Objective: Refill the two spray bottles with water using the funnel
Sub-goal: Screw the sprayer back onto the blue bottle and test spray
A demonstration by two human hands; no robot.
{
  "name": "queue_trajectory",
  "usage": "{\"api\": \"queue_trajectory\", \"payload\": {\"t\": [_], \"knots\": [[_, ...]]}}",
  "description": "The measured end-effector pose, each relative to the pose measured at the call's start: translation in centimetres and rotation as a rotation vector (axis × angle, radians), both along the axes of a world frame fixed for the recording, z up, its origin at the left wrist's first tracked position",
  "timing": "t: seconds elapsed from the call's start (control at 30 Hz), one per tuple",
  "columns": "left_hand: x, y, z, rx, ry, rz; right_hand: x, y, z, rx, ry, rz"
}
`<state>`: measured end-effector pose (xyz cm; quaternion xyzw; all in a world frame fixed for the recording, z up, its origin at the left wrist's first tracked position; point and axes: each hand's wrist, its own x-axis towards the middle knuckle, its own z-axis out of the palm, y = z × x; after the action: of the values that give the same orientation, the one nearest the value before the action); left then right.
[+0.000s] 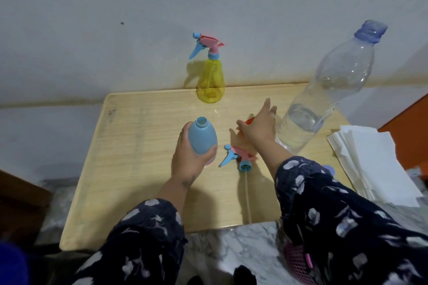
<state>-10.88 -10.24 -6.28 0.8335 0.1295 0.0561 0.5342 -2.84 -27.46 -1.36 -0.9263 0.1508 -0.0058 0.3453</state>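
Note:
My left hand grips a blue spray bottle with its top off, held upright over the middle of the wooden table. Its pink-and-blue spray head with a long tube lies on the table just to the right. My right hand reaches forward with fingers spread over a small orange-red thing, mostly hidden beneath it; I cannot tell whether it is the funnel. A yellow spray bottle with its head on stands at the table's far edge. A large clear water bottle, partly full, stands at the right.
A stack of white paper sheets lies at the right edge of the table. A grey wall runs right behind the table. Marble floor and a pink mesh basket show below the near edge.

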Motion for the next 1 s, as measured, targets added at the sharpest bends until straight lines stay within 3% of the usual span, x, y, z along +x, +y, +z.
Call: {"api": "queue_trajectory", "payload": {"t": [0.07, 0.13, 0.23, 0.33, 0.53, 0.63, 0.8, 1.0], "knots": [[0.0, -0.1, 0.1, 0.005, -0.002, 0.001, -1.6, 0.5, 0.4, -0.122, -0.156, 0.066], [0.0, -0.2, 0.2, 0.017, -0.004, 0.011, -3.4, 0.7, 0.5, -0.208, -0.176, 0.147], [0.0, -0.3, 0.3, 0.03, -0.011, 0.016, -5.3, 0.1, -0.6, -0.241, 0.109, 0.143], [0.0, -0.3, 0.3, 0.036, -0.014, 0.008, -6.1, -0.8, -1.8, -0.121, 0.321, 0.069], [0.1, -0.3, 0.5, 0.059, -0.029, 0.009, -5.6, -0.7, -2.3, -0.104, 0.407, 0.126], [-0.1, 0.0, 0.9, 0.091, -0.063, 0.029, -5.4, -0.6, -0.8, 0.07, 0.482, 0.102], [-1.1, 2.0, 2.1, 0.121, -0.076, 0.008, -4.3, -0.6, 4.7, 0.505, 0.309, 0.033], [-2.8, 4.1, 3.1, 0.074, -0.012, -0.079, -3.0, 2.2, 13.0, 0.77, -0.174, 0.011]]}}
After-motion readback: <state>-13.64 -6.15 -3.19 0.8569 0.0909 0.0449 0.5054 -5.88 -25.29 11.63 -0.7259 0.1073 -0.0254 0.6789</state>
